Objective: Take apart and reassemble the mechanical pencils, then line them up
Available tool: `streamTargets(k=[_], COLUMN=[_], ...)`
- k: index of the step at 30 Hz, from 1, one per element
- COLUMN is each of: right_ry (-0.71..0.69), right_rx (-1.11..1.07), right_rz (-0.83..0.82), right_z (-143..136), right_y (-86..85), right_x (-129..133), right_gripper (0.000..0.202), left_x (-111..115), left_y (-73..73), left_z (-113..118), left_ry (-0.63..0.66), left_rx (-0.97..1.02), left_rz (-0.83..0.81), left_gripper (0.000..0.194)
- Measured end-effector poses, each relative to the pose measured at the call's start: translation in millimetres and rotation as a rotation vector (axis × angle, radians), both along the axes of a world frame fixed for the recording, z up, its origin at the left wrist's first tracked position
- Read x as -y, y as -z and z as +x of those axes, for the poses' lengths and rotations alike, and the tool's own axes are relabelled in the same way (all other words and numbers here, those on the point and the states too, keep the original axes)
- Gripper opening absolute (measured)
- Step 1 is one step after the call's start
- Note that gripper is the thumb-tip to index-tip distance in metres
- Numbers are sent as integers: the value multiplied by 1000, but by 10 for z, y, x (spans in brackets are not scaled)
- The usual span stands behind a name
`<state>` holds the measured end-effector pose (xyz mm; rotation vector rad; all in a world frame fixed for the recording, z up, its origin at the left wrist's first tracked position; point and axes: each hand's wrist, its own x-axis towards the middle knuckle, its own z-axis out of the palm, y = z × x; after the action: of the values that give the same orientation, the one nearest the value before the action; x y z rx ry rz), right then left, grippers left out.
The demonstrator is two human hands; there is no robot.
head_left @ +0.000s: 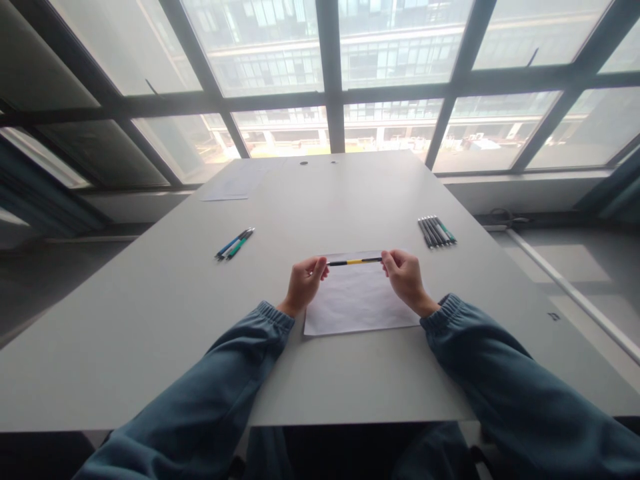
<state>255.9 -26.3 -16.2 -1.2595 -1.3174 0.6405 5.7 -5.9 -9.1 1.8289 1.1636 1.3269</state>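
A yellow and black pen (354, 262) is held level between my two hands, over the upper part of a white paper sheet (357, 300). My left hand (304, 283) pinches its left end, and my right hand (404, 279) pinches its right end. Both hands are closed. The paper lies on the white table (175, 320) in front of me, partly hidden by my right hand and sleeve.
Left of my hands lie several pens (235, 244), blue and green among them. Several dark pens and a green one form a row (437, 232) at the right. Another paper (233, 183) lies at the far left, before large windows.
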Motion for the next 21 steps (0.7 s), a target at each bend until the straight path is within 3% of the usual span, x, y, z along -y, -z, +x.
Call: streamTargets(k=[14, 21], right_ry=[-4, -68], right_rx=[-97, -329], right_rz=[-37, -101], right_z=[14, -20], right_y=[-14, -30], right_x=[-8, 28], right_gripper=[46, 35], left_x=[-5, -5], left_y=[-18, -20], left_z=[56, 24], left_ry=[-2, -15], left_rx=[-23, -59], left_rz=[48, 87], left_gripper=[50, 37])
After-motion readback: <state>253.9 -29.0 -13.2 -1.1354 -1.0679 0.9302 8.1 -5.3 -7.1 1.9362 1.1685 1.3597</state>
